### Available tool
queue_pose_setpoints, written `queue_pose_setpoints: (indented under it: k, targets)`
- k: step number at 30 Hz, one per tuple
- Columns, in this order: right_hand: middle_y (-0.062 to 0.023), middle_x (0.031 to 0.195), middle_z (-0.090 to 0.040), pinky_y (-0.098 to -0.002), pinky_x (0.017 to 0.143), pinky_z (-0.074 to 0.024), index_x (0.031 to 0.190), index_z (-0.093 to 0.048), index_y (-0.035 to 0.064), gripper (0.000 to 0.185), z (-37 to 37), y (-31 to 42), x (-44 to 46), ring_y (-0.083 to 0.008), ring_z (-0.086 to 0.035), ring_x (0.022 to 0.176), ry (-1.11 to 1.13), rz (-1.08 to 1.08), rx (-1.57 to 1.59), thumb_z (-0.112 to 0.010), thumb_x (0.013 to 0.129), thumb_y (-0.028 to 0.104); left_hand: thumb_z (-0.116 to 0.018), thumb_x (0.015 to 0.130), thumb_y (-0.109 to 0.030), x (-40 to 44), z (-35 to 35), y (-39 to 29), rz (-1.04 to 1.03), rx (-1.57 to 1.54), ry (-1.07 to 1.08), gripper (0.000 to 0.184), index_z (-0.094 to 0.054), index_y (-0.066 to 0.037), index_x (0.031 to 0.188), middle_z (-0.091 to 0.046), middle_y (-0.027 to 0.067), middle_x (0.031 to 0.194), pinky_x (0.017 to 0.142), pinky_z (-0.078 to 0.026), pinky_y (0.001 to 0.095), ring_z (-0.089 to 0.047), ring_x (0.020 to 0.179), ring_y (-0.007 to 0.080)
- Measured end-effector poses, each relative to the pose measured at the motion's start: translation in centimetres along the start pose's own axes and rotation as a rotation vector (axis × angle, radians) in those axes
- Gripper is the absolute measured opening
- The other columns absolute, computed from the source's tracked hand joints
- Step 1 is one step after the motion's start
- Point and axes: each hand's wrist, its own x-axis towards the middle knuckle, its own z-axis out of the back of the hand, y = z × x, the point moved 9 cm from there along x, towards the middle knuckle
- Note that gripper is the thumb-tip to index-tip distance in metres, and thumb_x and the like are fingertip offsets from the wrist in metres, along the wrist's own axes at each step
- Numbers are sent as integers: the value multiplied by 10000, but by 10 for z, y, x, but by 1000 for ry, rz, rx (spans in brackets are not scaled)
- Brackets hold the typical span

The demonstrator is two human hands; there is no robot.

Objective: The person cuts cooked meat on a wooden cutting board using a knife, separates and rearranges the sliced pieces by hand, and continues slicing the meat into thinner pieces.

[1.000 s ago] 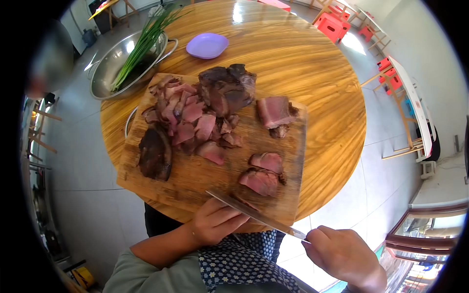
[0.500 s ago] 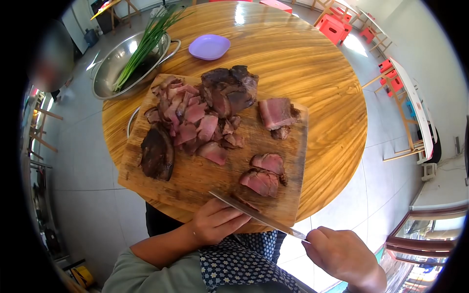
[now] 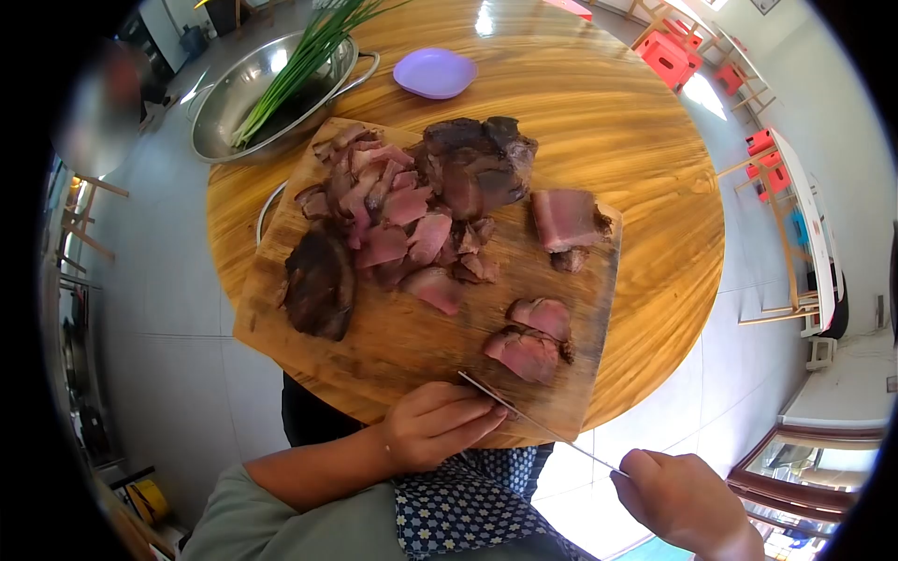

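Note:
A wooden cutting board (image 3: 393, 346) carries a pile of sliced meat (image 3: 407, 206), a dark chunk (image 3: 319, 280) at its left and a larger dark piece (image 3: 477, 164) at the back. At the right lie a cut block of meat (image 3: 564, 221) and two slices (image 3: 526, 352). My left hand (image 3: 440, 425) is at the board's front edge, its fingers pressed together beside the blade; a small bit of meat shows at its fingertips. My right hand (image 3: 687, 500) is closed around the handle of a knife (image 3: 547, 429), whose blade points left across the front edge.
A steel bowl (image 3: 210, 126) with long green stalks (image 3: 299, 75) stands at the back left of the round wooden table (image 3: 655, 215). Behind the board is a purple dish (image 3: 435, 73). Red stools (image 3: 666, 58) and a white table (image 3: 809, 224) are farther off.
The view has shifted, so the board appears farther right. The knife blade has turned edge-on and its tip has moved right, towards my left fingertips.

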Motion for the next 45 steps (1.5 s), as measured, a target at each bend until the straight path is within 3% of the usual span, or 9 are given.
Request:
queue_pose_setpoints:
  k: [2,14,19,23,35,37,45]
  targets:
    - [-161,728,-652,-476,575,-514,894,-582,42,190,1,2,5,-399,-647,633,15,-10,-34,-682,955,192,-786,781,-60,-1,1,1,6,2,6,285,-775,-5,1061,-724,90,1059,816,-592,353,-712,952,245]
    - [-191,711,-662,-529,600,-505,964,-573,51,199,-6,-1,28,-450,-649,662,18,28,68,-638,1000,235,-755,780,-69,-2,-1,2,-2,17,28,301,-775,-27,1077,-722,72,1050,803,-582,338,-706,944,225]
    - [-197,708,-661,-535,612,-506,987,-568,51,214,-8,-13,12,-451,-652,671,142,-144,124,-620,1019,256,-749,782,-67,-3,-3,1,6,-23,27,280,-779,-33,1059,-720,72,1035,801,-581,337,-705,947,226]
    - [-198,715,-662,-536,610,-509,989,-567,50,219,-6,-4,23,-453,-651,671,126,-90,160,-613,1023,262,-759,780,-78,-5,-1,1,4,2,18,273,-779,-31,1048,-720,73,1028,794,-584,339,-706,941,227]
    - [-189,762,-649,-517,629,-546,1006,-518,35,175,-31,9,10,-417,-664,694,71,7,97,-591,1009,195,-757,769,-72,1,-3,-1,5,45,42,232,-781,-27,996,-754,93,1091,857,-608,373,-734,989,254]
    - [-216,823,-656,-492,608,-539,1258,-494,-24,360,-31,11,3,-396,-678,688,-22,46,75,-534,904,32,-756,765,-68,1,-2,-1,18,34,51,232,-781,-26,992,-757,95,1080,865,-611,377,-738,995,262]
    - [-247,862,-666,-517,630,-532,1202,-487,-26,311,-28,15,34,-440,-673,726,106,50,183,-548,908,55,-762,757,-60,-5,-3,2,36,53,57,241,-783,-24,995,-760,97,1070,885,-612,389,-743,1000,259]
